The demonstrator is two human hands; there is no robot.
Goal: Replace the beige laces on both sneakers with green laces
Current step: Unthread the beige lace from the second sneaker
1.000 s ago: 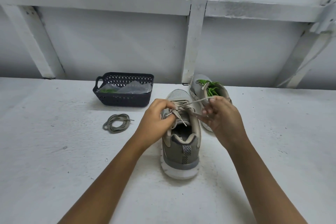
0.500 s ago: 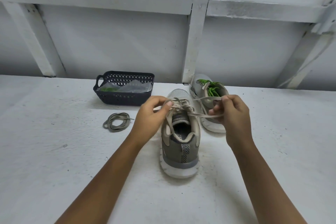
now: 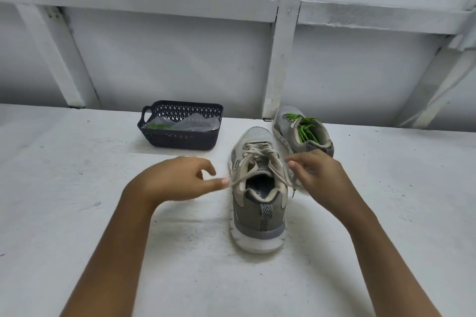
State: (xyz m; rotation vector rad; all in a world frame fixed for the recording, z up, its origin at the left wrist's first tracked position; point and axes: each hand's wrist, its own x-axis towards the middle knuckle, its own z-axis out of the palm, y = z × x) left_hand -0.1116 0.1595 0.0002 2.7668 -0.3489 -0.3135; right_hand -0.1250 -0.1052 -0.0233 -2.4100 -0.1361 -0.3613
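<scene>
In the head view, a grey sneaker (image 3: 258,213) is seen standing upright near the middle of the white table (image 3: 77,188), with its heel turned toward the camera. It is threaded with a beige lace (image 3: 257,153), which is loosened, with both ends drawn out to the sides. The left hand (image 3: 177,180) is held just left of the shoe's collar, its fingers loosely curled and a little spread. One lace end is stretched from the eyelets to the tip of its lowest digit, but the hand is blurred and it cannot be told whether that end is pinched. The right hand (image 3: 319,175) is held just right of the shoe with its fingers curled inward. The other lace end is run past its fingertips (image 3: 292,163) and hung down the shoe's side, and a grip on it cannot be told either. A second sneaker (image 3: 284,126), partly covered by the right hand, is set behind and to the right, and it is laced with a green lace (image 3: 305,131). A dark perforated basket (image 3: 180,140) is placed further back on the left, well apart from the shoes. A clear plastic bag (image 3: 195,123) and a green item (image 3: 158,126) are seen inside it. The scene is backed by a white wall crossed by a painted beam (image 3: 283,33)
</scene>
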